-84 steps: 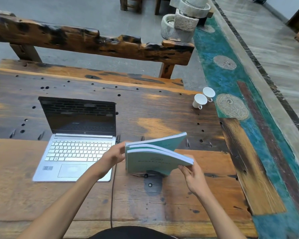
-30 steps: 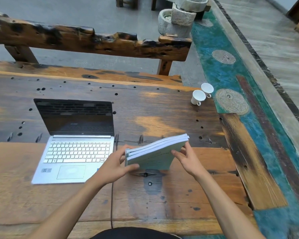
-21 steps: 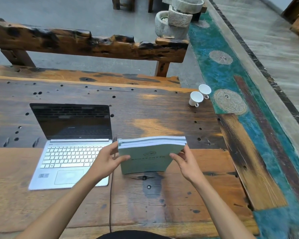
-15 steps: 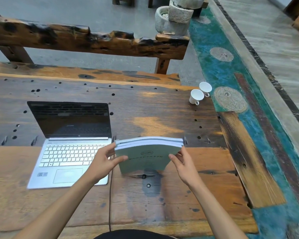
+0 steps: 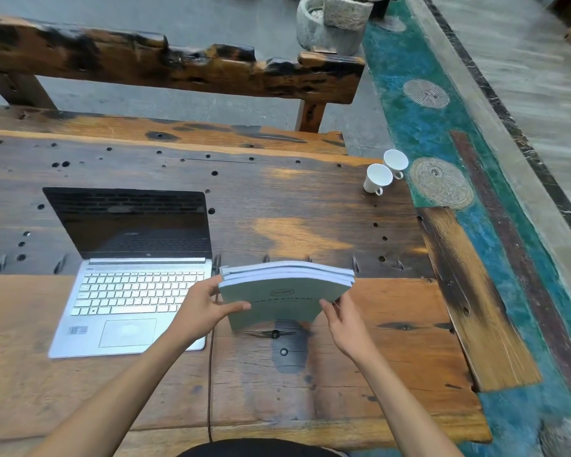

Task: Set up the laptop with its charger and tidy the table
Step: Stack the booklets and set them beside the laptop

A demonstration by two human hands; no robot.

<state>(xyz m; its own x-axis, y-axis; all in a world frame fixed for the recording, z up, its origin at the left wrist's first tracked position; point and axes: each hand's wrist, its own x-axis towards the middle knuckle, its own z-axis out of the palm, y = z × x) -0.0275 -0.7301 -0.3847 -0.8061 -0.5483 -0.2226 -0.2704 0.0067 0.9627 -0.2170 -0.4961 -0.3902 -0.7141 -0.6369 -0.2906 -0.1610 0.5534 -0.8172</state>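
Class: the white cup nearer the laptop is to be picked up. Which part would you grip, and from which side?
Probably the cup by its handle, from the near side: the handle points toward the person, while the second cup crowds its far right.

Soft, even daylight; a pale sheen on the table [image 5: 297,232]; edges bow outward, far right floor [image 5: 538,70] smeared.

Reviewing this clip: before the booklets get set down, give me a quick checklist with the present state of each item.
1. Both hands on the booklets: ok, left hand and right hand at the side edges.
2. Stack edges squared: not ok, layers look slightly offset.
3. Table to the right free: ok.
4. Laptop open: ok.
5. Cable plugged into laptop: cannot tell.
6. Cups clear of the stack: ok.
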